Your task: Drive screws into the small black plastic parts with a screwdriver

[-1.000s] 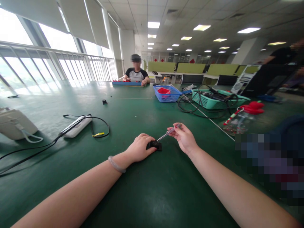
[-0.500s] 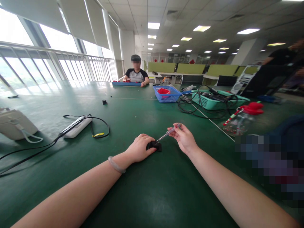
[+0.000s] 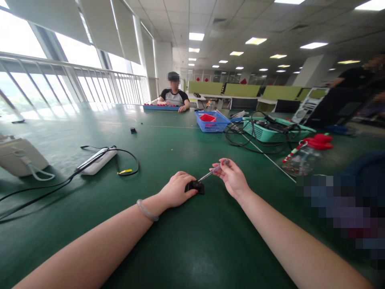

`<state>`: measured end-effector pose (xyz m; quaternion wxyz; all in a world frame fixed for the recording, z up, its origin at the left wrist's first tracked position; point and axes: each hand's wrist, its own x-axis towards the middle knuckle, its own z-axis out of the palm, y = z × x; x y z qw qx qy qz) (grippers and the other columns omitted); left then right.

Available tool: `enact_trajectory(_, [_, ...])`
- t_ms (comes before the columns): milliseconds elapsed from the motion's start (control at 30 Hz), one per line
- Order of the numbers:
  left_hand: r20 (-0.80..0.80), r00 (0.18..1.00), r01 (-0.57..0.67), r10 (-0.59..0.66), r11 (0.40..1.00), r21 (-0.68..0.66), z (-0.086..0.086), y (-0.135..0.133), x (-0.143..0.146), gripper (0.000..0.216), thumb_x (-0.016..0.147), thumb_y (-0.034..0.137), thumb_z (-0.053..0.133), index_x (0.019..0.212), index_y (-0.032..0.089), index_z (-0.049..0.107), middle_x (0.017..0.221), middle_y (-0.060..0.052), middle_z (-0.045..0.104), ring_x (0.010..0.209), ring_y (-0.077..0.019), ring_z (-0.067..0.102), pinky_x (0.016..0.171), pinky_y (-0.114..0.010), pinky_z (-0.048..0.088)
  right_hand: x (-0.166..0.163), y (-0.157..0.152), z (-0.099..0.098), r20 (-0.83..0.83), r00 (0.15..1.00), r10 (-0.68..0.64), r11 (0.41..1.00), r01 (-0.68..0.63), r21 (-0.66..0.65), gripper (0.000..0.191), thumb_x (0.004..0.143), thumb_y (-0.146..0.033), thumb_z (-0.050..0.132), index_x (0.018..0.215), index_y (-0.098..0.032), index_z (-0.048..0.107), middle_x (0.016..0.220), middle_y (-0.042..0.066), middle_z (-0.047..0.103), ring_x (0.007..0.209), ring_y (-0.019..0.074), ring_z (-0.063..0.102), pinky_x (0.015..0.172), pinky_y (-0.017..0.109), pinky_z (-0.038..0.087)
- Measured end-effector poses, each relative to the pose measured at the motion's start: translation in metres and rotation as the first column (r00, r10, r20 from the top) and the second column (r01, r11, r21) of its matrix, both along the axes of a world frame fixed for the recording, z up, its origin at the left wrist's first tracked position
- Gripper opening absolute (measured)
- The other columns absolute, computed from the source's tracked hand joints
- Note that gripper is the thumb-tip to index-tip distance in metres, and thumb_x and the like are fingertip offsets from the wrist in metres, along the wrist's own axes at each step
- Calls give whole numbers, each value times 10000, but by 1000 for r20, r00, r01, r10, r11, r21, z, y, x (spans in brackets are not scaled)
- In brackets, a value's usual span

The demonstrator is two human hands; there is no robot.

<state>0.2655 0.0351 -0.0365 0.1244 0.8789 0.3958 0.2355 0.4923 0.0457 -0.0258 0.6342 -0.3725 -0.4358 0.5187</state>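
Note:
My left hand [image 3: 176,189] rests on the green table [image 3: 192,241], fingers curled over a small black part [image 3: 197,187] and pinning it down. My right hand [image 3: 231,176] pinches the clear handle of a thin screwdriver [image 3: 212,171]. Its metal tip slants down to the left onto the black part. A pale bangle sits on my left wrist.
A white power strip [image 3: 98,159] with black cables lies left, beside a beige device [image 3: 19,157]. Behind are a blue basket [image 3: 212,121], a teal basket of cables [image 3: 272,130] and a clear bottle with a red cap [image 3: 303,156]. A person sits at the far end; another stands right.
Both hands keep the same grip and place. The view has tilted a little, so everything sits slightly lower in the picture.

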Motion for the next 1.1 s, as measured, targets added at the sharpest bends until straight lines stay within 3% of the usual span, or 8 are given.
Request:
enact_trajectory(267, [1,1000,6,-6,1000,-3,0,0,0,350,819,414,615,1121,238,639,1121,-46,678,1131,-269,532,1022,-430,412,0,1,1,38,994,-107,994,107,-1,402,644,-458,808,857,-207,578,761,21,726,692,162,671,695,299,516])
enact_trajectory(500, [-2,1000,4,-4,1000,-4,1,-1,0,354,823,410,608,1127,230,639,1128,-48,676,1133,-273,527,1020,-435,411,1,0,3,68,991,-116,993,113,44,359,690,-452,770,885,-217,580,771,14,714,728,174,664,739,327,509])
enact_trajectory(833, [3,1000,5,-5,1000,-12,1,-1,0,345,817,409,615,1116,238,642,1122,-49,678,1139,-274,532,1018,-433,418,-2,-8,10,215,959,-183,957,124,263,243,803,-439,678,902,-248,564,779,5,678,777,194,651,824,376,499])
enact_trajectory(1100, [1,1000,9,-9,1000,-8,0,0,0,352,826,415,605,1126,232,638,1127,-53,675,1137,-271,527,1022,-440,413,-5,-11,16,255,957,-136,961,64,270,272,785,-454,707,892,-255,556,763,-12,653,775,187,654,812,356,509])
